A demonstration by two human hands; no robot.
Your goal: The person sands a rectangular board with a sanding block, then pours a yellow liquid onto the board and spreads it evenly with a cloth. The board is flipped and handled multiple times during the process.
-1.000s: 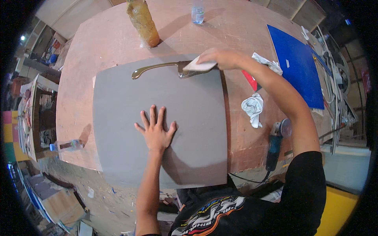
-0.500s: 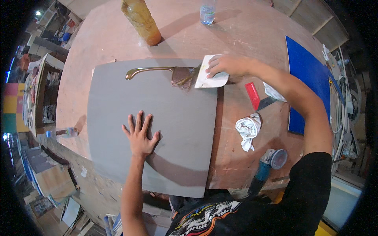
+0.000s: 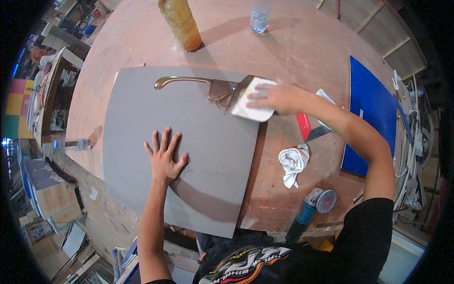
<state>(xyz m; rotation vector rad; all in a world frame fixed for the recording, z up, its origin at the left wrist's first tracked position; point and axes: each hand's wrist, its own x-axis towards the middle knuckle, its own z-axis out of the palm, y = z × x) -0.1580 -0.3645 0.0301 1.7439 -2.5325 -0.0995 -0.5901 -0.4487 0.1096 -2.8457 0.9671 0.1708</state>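
My left hand (image 3: 165, 158) lies flat on the grey board (image 3: 137, 123), fingers spread. With my right hand (image 3: 276, 98), partly blurred, I hold a white flat spreader (image 3: 253, 106) against the board's far right corner. Its edge sits in a brown, glossy glue-like liquid (image 3: 220, 93). From that smeared patch a thick shiny trail (image 3: 182, 79) of the liquid runs left along the far edge and ends in a rounded blob. Beyond the board stands a plastic bottle (image 3: 182, 28) with amber liquid at its bottom.
A clear bottle (image 3: 259, 21) stands at the far side of the wooden table (image 3: 227, 52). To the right lie a red-and-black try square (image 3: 303, 126), a crumpled white cloth (image 3: 294, 162), an angle grinder (image 3: 307, 215) and a blue sheet (image 3: 371, 118). Another small bottle (image 3: 82, 144) lies at the left edge.
My right hand has swept the spreader toward me across the board's corner, and it is now tilted differently. The brown patch looks wider. My left hand stays flat on the board.
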